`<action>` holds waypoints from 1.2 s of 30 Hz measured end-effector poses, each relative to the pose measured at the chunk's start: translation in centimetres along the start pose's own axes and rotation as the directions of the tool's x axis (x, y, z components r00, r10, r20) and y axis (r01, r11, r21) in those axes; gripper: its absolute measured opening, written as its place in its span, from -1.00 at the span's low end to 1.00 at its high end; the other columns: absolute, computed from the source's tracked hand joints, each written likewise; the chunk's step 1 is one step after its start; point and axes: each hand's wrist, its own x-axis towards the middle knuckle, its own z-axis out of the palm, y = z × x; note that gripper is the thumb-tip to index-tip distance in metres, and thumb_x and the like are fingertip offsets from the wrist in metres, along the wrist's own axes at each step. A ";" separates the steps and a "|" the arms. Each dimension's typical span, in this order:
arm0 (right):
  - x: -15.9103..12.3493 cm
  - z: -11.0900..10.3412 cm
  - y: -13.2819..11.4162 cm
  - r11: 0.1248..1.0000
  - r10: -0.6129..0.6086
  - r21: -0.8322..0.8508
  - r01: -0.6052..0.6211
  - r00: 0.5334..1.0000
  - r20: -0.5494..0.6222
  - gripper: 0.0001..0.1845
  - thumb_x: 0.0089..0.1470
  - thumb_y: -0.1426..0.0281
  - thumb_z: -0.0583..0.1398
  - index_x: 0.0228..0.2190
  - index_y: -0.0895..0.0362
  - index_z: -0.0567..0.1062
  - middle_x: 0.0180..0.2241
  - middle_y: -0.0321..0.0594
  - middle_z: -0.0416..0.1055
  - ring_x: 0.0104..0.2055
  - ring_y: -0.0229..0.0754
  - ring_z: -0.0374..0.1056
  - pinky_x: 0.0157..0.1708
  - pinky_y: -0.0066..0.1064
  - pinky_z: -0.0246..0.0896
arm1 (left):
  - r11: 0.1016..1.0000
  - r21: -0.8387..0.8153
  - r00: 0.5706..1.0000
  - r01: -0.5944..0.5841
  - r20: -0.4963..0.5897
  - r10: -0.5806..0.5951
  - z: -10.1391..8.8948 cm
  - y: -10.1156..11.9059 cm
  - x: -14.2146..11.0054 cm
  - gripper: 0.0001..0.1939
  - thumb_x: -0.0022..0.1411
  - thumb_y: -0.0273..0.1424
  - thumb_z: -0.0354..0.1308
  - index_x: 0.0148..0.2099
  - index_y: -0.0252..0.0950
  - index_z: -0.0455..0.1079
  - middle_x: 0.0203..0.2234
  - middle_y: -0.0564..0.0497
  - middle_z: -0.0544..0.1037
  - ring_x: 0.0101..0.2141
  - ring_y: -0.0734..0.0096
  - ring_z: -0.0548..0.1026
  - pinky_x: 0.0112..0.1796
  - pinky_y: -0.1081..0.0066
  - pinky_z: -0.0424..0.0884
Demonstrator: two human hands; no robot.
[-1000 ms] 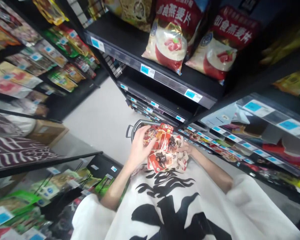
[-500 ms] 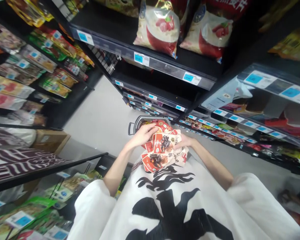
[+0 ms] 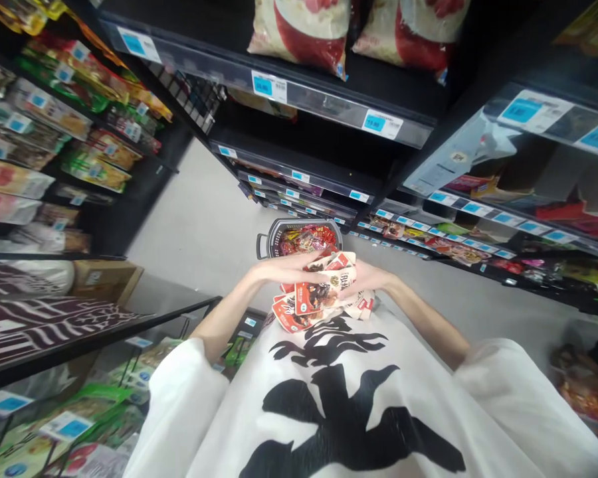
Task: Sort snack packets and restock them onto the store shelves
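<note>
Several red-and-cream food packets (image 3: 313, 299), printed with dark pieces of food, are gathered in a loose stack against the front of my white shirt. My left hand (image 3: 292, 267) reaches in from the left, its fingers extended along the upper packets and gripping them. From the other side my right hand (image 3: 365, 280) holds the stack at its right end, with its fingers partly covered by packets. Just beyond my hands, a grey shopping basket (image 3: 275, 244) stands on the floor with colourful packets (image 3: 309, 238) inside, mostly red.
Black shelving (image 3: 323, 109) rises ahead, with large red-and-white bags (image 3: 303, 36) on an upper level. Hanging snack packs (image 3: 34, 126) line the left side. A cardboard box (image 3: 104, 282) sits at the left, above a lower rack of green packs (image 3: 80, 415). Grey floor (image 3: 204, 206) runs between.
My left hand has moved down and lies flatter across the stack, and the packets have shifted. More of the basket's contents shows. The view has tilted slightly downward.
</note>
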 end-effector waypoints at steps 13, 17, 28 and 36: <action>-1.8 1.8 1.1 0.868 0.317 0.389 -0.308 0.948 0.045 -0.28 0.11 -0.21 0.31 -0.04 0.16 0.55 -0.12 -0.03 0.63 -0.16 0.00 0.59 -0.11 -0.12 0.59 | 0.992 -0.095 0.984 -0.082 0.150 0.096 3.8 -0.6 0.8 -0.33 0.18 -0.14 0.37 0.29 -0.23 0.41 0.15 -0.17 0.58 0.05 -0.05 0.58 0.07 0.04 0.50; -1.2 2.7 2.0 0.742 0.476 0.525 -0.418 0.879 0.026 -0.25 0.17 -0.29 0.18 -0.12 0.16 0.60 -0.21 -0.02 0.67 -0.27 0.00 0.60 -0.22 -0.15 0.63 | 0.983 -0.179 0.993 -0.039 0.106 0.059 5.1 -1.7 0.6 -0.07 0.12 -0.09 0.42 0.46 -0.18 0.21 0.26 -0.19 0.50 0.15 -0.08 0.55 0.17 -0.03 0.45; 0.8 2.5 -1.7 0.957 0.282 0.047 -0.286 0.957 0.064 -0.47 0.06 0.03 0.45 -0.14 0.20 0.62 -0.21 -0.12 0.63 -0.25 -0.17 0.55 -0.19 -0.33 0.58 | 0.998 -0.055 0.993 0.033 -0.110 -0.038 5.9 -1.3 -1.7 0.09 0.08 -0.14 0.48 0.55 -0.04 0.04 0.44 -0.11 0.28 0.39 -0.14 0.29 0.35 -0.07 0.26; 0.1 3.1 -0.3 0.932 0.335 0.180 -0.314 0.937 -0.100 -0.41 0.12 -0.06 0.39 -0.03 0.12 0.59 -0.10 -0.16 0.64 -0.16 -0.14 0.57 -0.15 -0.36 0.57 | 0.995 0.048 0.993 0.084 -0.088 -0.080 5.7 -1.5 -1.3 -0.11 0.08 -0.03 0.44 0.38 -0.10 0.24 0.16 -0.11 0.56 0.14 -0.09 0.52 0.11 0.02 0.43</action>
